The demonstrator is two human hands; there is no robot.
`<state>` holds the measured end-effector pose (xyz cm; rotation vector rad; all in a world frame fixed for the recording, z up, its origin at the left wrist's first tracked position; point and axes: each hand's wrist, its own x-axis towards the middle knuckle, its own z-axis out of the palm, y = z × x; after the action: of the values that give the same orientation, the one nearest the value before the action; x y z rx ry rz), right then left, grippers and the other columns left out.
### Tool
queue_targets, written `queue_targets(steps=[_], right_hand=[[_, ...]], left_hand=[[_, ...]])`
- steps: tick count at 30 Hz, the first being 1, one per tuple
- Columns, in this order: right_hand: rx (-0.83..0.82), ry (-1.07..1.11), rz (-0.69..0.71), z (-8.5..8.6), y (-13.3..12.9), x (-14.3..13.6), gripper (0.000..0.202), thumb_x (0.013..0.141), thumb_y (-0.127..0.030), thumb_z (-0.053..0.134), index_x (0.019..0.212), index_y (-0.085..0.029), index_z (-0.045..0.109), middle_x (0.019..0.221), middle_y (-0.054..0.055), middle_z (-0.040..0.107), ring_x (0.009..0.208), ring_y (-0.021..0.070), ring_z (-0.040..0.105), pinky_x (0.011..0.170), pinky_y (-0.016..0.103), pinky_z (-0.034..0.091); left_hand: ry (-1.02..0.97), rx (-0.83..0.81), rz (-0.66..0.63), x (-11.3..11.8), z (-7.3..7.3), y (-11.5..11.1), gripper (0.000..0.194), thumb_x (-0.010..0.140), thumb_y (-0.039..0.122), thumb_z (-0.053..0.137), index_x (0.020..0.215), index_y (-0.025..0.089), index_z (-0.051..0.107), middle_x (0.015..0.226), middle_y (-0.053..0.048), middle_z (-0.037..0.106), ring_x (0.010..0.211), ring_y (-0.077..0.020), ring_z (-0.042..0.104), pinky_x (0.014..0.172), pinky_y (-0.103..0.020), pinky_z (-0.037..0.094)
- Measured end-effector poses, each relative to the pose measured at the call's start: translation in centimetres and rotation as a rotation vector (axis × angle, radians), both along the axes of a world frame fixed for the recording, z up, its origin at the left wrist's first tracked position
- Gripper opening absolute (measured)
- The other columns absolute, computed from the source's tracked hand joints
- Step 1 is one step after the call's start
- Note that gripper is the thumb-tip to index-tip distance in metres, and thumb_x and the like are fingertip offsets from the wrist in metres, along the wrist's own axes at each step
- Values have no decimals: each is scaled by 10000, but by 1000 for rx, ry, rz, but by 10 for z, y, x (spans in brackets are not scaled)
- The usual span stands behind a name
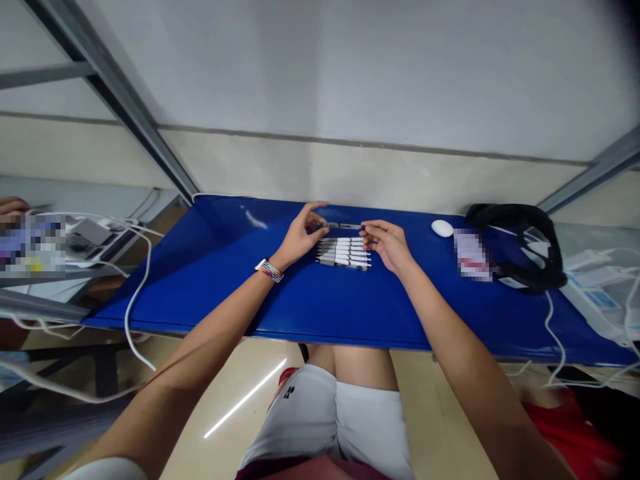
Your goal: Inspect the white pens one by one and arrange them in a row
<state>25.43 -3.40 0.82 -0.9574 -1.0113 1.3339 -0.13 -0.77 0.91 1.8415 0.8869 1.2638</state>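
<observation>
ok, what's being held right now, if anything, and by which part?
A pen, by its two ends: left hand at one, right hand at the other.

1. my left hand [300,235] has open room over the blue tabletop [200,267] to its left
2. the pen row [344,252] blocks my path between both hands
3. rightward, a white oval object [442,229] and black strap [553,248] hinder my right hand [392,245]

The left grip [300,235] partly hides its pen [345,226]; another person's hand [11,204] is cropped.
</observation>
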Motion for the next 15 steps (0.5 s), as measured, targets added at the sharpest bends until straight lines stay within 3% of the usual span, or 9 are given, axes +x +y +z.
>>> queue_targets(steps=[1, 4, 7, 10, 15], right_hand=[[4, 7, -3, 0, 0, 0, 250, 754, -305, 882, 955, -175, 808, 816, 64, 769, 654, 149, 665, 609, 297, 574], [17, 15, -9, -1, 1, -1, 256, 747, -307, 879, 952, -170, 810, 801, 61, 764, 649, 152, 663, 609, 301, 575], [19, 4, -32, -2, 1, -2, 249, 737, -303, 879, 935, -169, 807, 774, 56, 755, 637, 153, 657, 620, 312, 581], [23, -1, -47, -2, 2, -4, 221, 753, -298, 861, 928, -175, 805, 746, 52, 745, 622, 151, 645, 614, 309, 572], [-12, 63, -46, 0, 2, -3, 167, 772, -265, 824, 911, -177, 798, 731, 40, 721, 611, 142, 617, 601, 290, 553]], left_hand=[[-13, 9, 8, 0, 0, 0, 591, 905, 364, 812, 1444, 239, 605, 990, -54, 752, 887, -194, 703, 823, -320, 518], [3, -34, -6, 1, 0, 1, 340, 985, 425, 710, 1226, 187, 736, 888, -55, 758, 846, -189, 707, 826, -325, 521], [8, -74, -34, 1, -2, 2, 278, 999, 416, 690, 1045, 162, 795, 882, -77, 790, 858, -198, 729, 846, -339, 535], [-39, -73, -31, 0, -4, 3, 224, 934, 364, 781, 1056, 178, 805, 1039, -102, 818, 973, -220, 757, 915, -363, 551], [-84, -121, -48, 1, -4, 4, 301, 902, 352, 823, 1148, 181, 789, 1042, -114, 821, 958, -222, 766, 927, -390, 566]])
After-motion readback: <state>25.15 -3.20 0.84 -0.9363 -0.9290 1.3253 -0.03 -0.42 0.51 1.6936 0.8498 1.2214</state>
